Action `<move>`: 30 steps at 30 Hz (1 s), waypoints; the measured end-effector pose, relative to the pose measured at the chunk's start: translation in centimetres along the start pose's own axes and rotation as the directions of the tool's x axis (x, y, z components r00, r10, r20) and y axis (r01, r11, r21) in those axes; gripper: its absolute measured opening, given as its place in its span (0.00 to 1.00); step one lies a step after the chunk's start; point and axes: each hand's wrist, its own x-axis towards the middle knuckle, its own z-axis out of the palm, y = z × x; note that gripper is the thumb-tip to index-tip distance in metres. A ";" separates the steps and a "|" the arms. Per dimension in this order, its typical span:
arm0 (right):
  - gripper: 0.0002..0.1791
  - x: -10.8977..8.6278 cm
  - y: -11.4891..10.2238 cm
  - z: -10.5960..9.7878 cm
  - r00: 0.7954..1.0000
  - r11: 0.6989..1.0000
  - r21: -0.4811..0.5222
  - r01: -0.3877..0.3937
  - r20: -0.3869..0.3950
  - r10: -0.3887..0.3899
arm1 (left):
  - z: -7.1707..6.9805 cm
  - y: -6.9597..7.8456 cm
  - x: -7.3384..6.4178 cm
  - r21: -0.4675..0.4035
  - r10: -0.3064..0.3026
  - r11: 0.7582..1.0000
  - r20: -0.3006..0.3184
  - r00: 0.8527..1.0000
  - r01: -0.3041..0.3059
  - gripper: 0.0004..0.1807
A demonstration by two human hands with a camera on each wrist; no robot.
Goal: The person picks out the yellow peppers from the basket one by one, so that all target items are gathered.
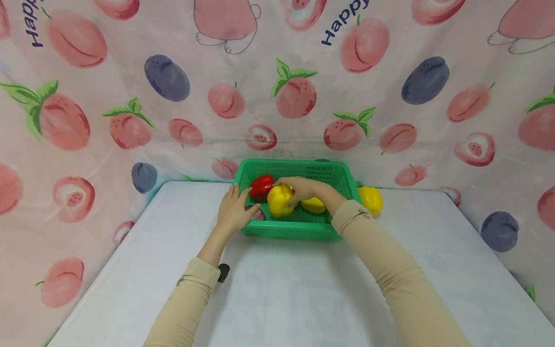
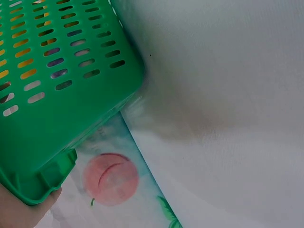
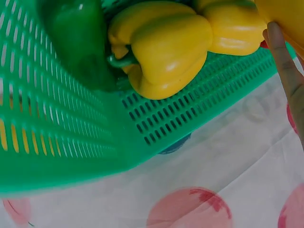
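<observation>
A green plastic basket [image 1: 295, 231] with slotted walls stands at the back of the table. My left hand [image 1: 234, 209] grips its left rim, thumb on the inside and other fingers at the outer edge. Below that thumb lies a purple, onion-like vegetable [image 1: 258, 215], partly hidden. Inside the basket my right hand [image 1: 305, 189] holds a yellow bell pepper [image 1: 279, 200], its fingers around the upper right side. A red bell pepper [image 1: 261, 185] lies just behind it. In the right wrist view more yellow bell peppers [image 3: 166, 50] and a green bell pepper [image 3: 73, 40] lie in the basket.
Another yellow bell pepper [image 1: 371, 200] sits on the table outside the basket's right wall. A fruit-patterned cloth [image 1: 260, 115] hangs directly behind the basket. The white tabletop [image 1: 282, 289] extends in front and to both sides.
</observation>
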 end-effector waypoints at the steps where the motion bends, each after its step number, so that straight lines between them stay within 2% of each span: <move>1: 0.34 -0.1 0.1 0.0 1.000 1.000 0.005 0.004 -0.011 -0.004 | 0.0 0.0 0.0 -0.001 0.001 1.000 0.001 1.000 -0.001 0.35; 8: 0.36 -1.1 0.5 -0.5 0.996 0.998 0.056 0.030 -0.089 -0.025 | 0.1 0.2 0.0 -0.023 -0.004 1.000 0.008 1.000 0.004 0.35; 11: 0.37 -1.6 0.6 -0.5 0.989 0.995 0.087 0.044 -0.145 -0.031 | 0.1 0.2 -0.1 -0.017 -0.007 1.000 0.012 1.000 0.007 0.35; 16: 0.39 -2.7 0.7 -0.5 0.965 0.990 0.134 0.052 -0.261 -0.016 | 0.0 0.3 0.0 -0.019 0.004 1.000 0.013 1.000 -0.004 0.35; 23: 0.40 -4.1 0.2 -0.5 0.939 0.969 0.243 0.044 -0.342 0.042 | -0.2 0.0 0.1 0.006 0.005 1.000 0.003 1.000 -0.005 0.35; 30: 0.38 -5.7 -0.2 0.0 0.893 0.934 0.349 0.072 -0.439 0.095 | 0.0 -0.2 0.4 -0.015 0.011 1.000 0.010 1.000 -0.011 0.35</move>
